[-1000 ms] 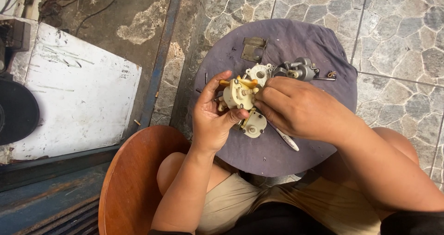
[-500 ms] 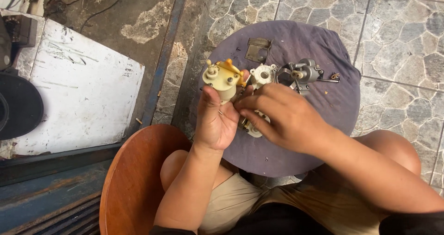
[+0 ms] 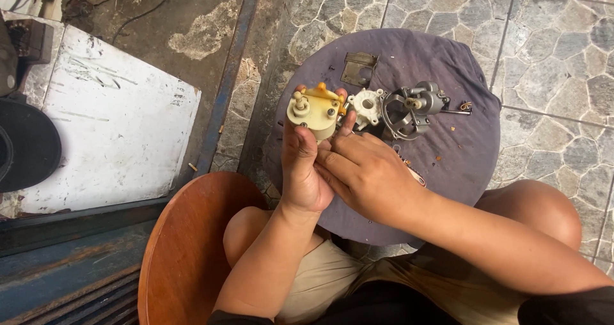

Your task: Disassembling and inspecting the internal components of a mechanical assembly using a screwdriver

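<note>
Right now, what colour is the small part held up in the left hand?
The small plastic part is cream, with orange-yellow bits at its top edge; the head view shows it best.

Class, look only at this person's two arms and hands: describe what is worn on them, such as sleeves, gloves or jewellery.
Both forearms are bare, with no sleeve in view. The left hand and right hand wear no gloves, and no ring, watch or bracelet shows. The nails look short.

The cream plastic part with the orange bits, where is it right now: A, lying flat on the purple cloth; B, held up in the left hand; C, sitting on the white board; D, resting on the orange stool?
B: the left hand grips the cream plastic part at its fingertips, raised above the purple cloth, while the right hand rests against the left.
</note>
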